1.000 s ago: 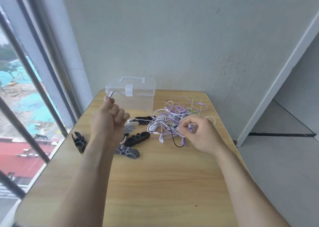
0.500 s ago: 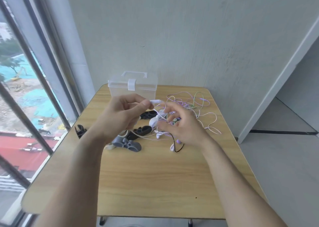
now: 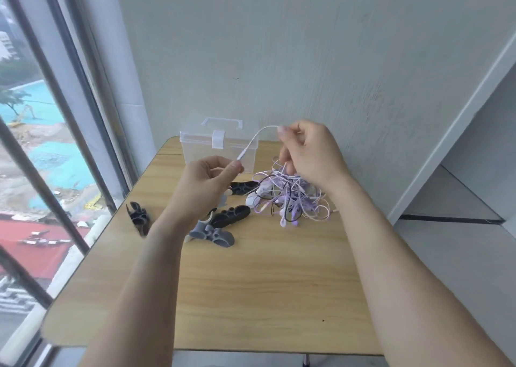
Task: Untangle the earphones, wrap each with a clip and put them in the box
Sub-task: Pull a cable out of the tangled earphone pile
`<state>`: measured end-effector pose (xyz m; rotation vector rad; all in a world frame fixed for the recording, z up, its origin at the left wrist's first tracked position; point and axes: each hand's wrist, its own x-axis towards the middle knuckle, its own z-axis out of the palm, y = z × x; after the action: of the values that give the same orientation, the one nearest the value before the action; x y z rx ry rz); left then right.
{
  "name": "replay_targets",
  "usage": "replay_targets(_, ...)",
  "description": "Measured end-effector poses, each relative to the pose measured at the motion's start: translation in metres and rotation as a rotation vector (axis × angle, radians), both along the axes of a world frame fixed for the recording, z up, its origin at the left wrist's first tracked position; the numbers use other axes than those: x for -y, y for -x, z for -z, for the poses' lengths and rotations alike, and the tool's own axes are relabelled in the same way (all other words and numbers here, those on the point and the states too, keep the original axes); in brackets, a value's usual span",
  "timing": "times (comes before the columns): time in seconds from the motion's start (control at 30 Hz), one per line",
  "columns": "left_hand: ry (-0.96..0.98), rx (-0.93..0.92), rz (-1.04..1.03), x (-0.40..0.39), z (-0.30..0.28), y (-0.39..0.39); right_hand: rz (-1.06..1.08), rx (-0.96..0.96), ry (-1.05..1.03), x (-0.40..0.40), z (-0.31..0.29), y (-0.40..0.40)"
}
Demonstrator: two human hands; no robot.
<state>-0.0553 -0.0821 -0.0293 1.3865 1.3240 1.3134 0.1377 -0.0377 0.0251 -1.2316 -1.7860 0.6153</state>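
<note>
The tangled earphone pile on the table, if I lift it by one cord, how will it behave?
Probably floppy: the white cord sags in a curve between the left hand and right hand. The earphone tangle likely lifts as one snagged clump, since its loops cross. It looks light.

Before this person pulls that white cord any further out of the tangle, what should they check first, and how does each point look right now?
1. Left hand pinches the white cord's plug end: ok.
2. Right hand holds the same white cord higher up: ok.
3. Cord free of the purple-and-white earphone tangle: not ok, strands run from the right hand down into it.
4. Grey ribbed plastic clip within reach on the wooden table: ok.
5. Clear plastic box with handle open: not ok, its lid looks latched.
</note>
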Motion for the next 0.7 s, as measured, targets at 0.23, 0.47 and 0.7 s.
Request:
replay_targets(0.23, 0.090, -0.313, -0.170, -0.010, 0.019, 0.000, -0.083, 0.651, -0.152, -0.001, -0.072, -0.017)
replay_targets(0.47, 0.118, 0.408, -0.210, -0.010, 0.013, -0.017, 0.382, 0.491, -0.227, -0.025, -0.057, -0.043)
replay_targets(0.7, 0.264, 0.407, -0.059, -0.011, 0.023, -0.050, 0.147, -0.328, 0.564, 0.000, -0.062, -0.055)
